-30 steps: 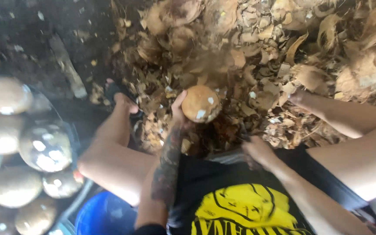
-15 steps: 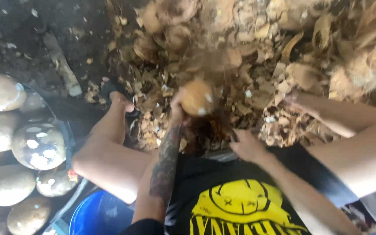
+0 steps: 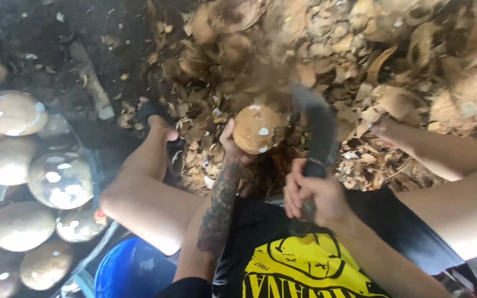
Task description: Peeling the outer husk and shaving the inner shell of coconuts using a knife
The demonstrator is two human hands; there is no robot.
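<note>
Head view. Seen from above, a seated person trims a husked coconut (image 3: 257,128) over a heap of shell and husk scraps (image 3: 360,60). The left hand (image 3: 231,144) cups the coconut from below and behind, fingers wrapped against its near side, holding it clear of the ground between the knees. The right hand (image 3: 311,194) is clenched tight around the handle of a broad dark chopping knife (image 3: 317,124), whose blade rises just right of the coconut and is blurred with motion. At left, a metal basin (image 3: 92,165) holds pale, already trimmed coconuts (image 3: 59,179); a blue bucket (image 3: 131,270) sits near the left thigh. The bare left foot (image 3: 158,124) rests on dark ground beside the scrap heap.

Judged from this view, good practice would be shallow, glancing strokes directed away from the holding fingers, with the coconut turned a little between cuts so the blade meets only remaining brown skin. The left thumb lies close to the blade's path and appears to be the main hazard.
</note>
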